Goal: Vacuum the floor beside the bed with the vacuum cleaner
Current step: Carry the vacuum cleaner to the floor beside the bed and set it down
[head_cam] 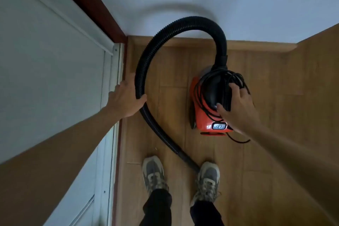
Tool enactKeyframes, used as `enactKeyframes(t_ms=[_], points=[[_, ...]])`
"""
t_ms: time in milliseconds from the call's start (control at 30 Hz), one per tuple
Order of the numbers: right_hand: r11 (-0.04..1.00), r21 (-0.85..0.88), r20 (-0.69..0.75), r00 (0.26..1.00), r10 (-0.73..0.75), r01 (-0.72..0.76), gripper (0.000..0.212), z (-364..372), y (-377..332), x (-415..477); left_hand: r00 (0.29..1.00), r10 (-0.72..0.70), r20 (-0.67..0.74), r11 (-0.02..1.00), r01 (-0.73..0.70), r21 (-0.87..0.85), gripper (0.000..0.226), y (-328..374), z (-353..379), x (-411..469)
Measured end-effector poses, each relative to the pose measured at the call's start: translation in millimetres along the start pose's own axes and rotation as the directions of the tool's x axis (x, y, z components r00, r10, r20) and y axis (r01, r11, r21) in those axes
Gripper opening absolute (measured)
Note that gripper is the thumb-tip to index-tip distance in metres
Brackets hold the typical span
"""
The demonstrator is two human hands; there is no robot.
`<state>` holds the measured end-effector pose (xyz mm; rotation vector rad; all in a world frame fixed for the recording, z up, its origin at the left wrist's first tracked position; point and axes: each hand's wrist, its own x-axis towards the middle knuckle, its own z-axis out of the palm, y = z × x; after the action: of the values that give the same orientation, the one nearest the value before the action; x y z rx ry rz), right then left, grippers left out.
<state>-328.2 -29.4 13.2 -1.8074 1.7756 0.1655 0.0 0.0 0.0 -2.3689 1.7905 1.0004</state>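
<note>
An orange canister vacuum cleaner [203, 117] stands on the wooden floor [266, 115] in front of me, with a black power cord [236, 80] coiled around its black top handle. Its ribbed black hose [159, 42] arcs up from the front, curves left and runs down between my shoes. My left hand [124, 97] is wrapped around the hose at the left side of the loop. My right hand [238, 108] rests on the handle and cord bundle, fingers curled over them. No bed is in view.
A white door or panel [55, 69] with a dark red frame [88, 0] fills the left. A white wall and wooden skirting [256, 44] close off the floor just beyond the vacuum. My two shoes [154, 174] stand at the bottom centre. A loose cord loop [238, 140] trails behind the vacuum.
</note>
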Motion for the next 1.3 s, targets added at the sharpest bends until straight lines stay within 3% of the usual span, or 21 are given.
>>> enactKeyframes(t_ms=[100,267,467,633,933,1300], points=[[1.000,0.020,-0.089,0.996,0.020,-0.018,0.077,8.1,3.3,12.6,0.999,-0.025,-0.020,0.999,0.024,-0.040,0.071,-1.7,12.4,11.1],[0.992,0.093,-0.119,0.989,0.090,-0.079,0.080,27.2,9.4,27.9,0.992,-0.128,-0.015,0.977,0.123,-0.176,0.069,-11.1,37.2,32.1],[0.953,0.275,-0.136,0.976,0.170,-0.128,0.066,44.4,14.7,45.8,0.973,-0.228,-0.026,0.907,0.203,-0.368,0.075,-14.4,59.4,52.3],[0.919,0.379,-0.170,0.968,0.186,-0.110,0.060,61.8,17.1,60.8,0.950,-0.312,-0.027,0.848,0.266,-0.458,0.065,-22.4,77.1,60.8],[0.913,0.399,-0.390,0.885,0.253,-0.085,0.049,83.0,21.3,69.5,0.945,-0.193,-0.262,0.826,0.012,-0.564,0.056,-29.0,107.8,52.9],[0.947,0.321,-0.404,0.900,0.164,-0.029,0.044,83.2,23.6,67.3,0.929,-0.115,-0.353,0.873,-0.076,-0.483,0.051,-21.3,120.7,47.8]])
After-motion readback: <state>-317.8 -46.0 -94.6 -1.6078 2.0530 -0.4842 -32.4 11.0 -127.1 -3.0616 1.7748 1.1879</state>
